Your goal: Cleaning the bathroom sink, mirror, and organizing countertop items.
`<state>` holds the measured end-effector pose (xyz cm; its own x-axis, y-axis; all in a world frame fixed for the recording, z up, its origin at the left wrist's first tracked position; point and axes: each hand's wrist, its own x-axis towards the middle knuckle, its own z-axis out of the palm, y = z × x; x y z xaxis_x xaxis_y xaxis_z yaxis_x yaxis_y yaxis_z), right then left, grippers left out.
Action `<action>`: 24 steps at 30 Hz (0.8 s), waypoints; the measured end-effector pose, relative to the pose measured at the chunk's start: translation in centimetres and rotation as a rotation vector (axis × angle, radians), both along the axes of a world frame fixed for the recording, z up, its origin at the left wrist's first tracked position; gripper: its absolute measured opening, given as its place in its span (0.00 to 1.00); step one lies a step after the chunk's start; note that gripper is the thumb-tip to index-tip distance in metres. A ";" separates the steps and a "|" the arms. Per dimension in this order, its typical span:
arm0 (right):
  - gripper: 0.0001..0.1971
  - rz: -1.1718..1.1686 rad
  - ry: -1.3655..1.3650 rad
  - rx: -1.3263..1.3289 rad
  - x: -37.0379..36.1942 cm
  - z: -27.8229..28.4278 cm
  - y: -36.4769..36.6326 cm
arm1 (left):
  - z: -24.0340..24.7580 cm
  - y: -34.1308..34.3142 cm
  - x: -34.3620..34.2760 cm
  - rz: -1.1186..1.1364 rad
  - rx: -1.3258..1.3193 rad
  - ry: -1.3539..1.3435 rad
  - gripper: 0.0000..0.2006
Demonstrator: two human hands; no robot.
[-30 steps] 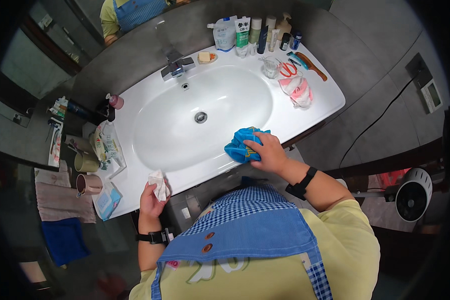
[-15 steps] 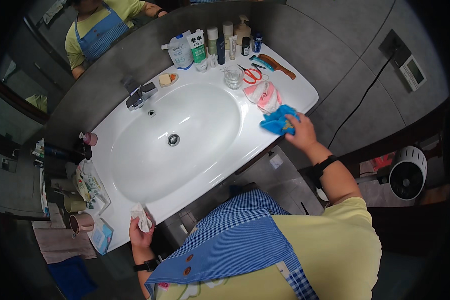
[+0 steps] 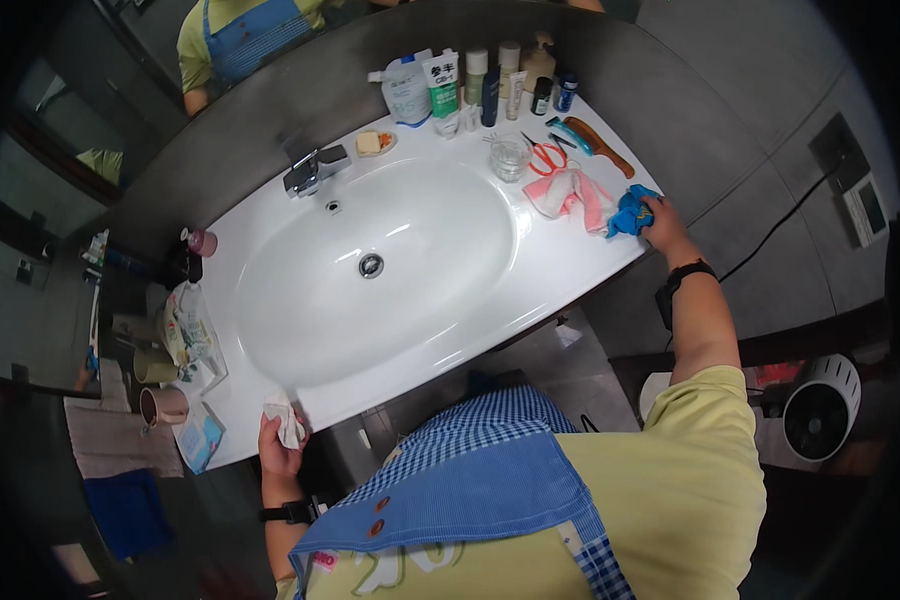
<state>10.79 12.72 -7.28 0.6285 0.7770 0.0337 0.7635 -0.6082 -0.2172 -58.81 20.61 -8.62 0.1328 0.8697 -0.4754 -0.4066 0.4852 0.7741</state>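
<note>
At the right end of the white sink counter [image 3: 558, 262], my right hand [image 3: 669, 232] is closed on a bunched blue cloth [image 3: 628, 212]. The cloth rests on the counter near its corner, touching a crumpled pink-and-white cloth [image 3: 578, 205]. My left hand [image 3: 280, 452], low at the counter's front left edge, grips a folded white tissue or thin cloth [image 3: 286, 420]. Just behind the pink-and-white cloth are orange-handled scissors [image 3: 548, 160], a clear glass cup [image 3: 510, 158] and a brown comb [image 3: 602, 148] beside a light-blue razor-like item [image 3: 570, 135].
Bottles and tubes [image 3: 491, 98] line the back against the mirror. A soap dish [image 3: 373, 144] stands by the chrome faucet [image 3: 316, 170], behind the basin [image 3: 370, 320]. A wipes pack [image 3: 200, 437], mugs [image 3: 163, 405] and a pink bottle [image 3: 202, 242] are along the left side.
My right hand has carried the blue cloth to the right, toward the counter's corner. The pink-and-white cloth lies spread differently. My left hand still holds the white piece. The view has shifted.
</note>
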 end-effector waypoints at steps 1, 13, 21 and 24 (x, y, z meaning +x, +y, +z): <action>0.32 0.016 0.005 -0.006 0.2 -0.1 0.2 | 0.0 -0.1 0.0 0.016 -0.006 0.005 0.15; 0.31 0.258 -0.136 -0.286 -5.8 5.8 1.3 | 0.0 0.0 -0.2 0.036 0.009 -0.039 0.16; 0.22 0.393 -0.178 0.127 -6.9 1.9 8.0 | 0.1 -0.2 -0.1 -0.013 0.053 -0.046 0.17; 0.26 0.394 -0.090 -0.018 -8.4 0.8 9.9 | -0.5 -0.1 -0.4 -0.031 0.084 -0.046 0.17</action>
